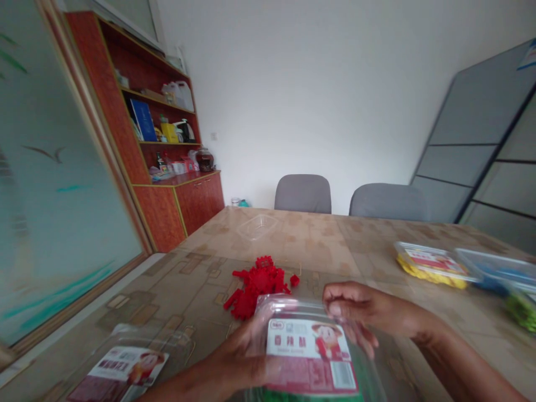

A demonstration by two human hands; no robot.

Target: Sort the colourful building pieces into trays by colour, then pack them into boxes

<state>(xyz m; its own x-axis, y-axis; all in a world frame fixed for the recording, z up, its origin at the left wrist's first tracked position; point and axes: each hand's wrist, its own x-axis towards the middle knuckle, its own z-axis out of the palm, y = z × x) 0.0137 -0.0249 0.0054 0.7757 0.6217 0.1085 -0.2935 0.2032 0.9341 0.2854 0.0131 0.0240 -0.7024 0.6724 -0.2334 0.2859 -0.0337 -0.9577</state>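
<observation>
A clear plastic box [310, 357] with a white and dark-red label on its lid and something green inside is close in front of me. My left hand [247, 357] grips its left side, the thumb lying over the label. My right hand [355, 312] is closed at the far right corner of the same box, fingers bent over the rim. Just beyond it lies a loose pile of red toothed plastic pieces [262, 282]. To the left of my left forearm is a clear plastic lid [125, 363] with a similar label, partly hidden by the arm.
An empty-looking clear tray [257, 226] sits farther back on the patterned table [322, 240]. On the right are a labelled box with yellow contents [435, 265], a blue-filled box [498, 271] and a green-filled one [523, 307]. Two grey chairs [302, 192] stand behind the table.
</observation>
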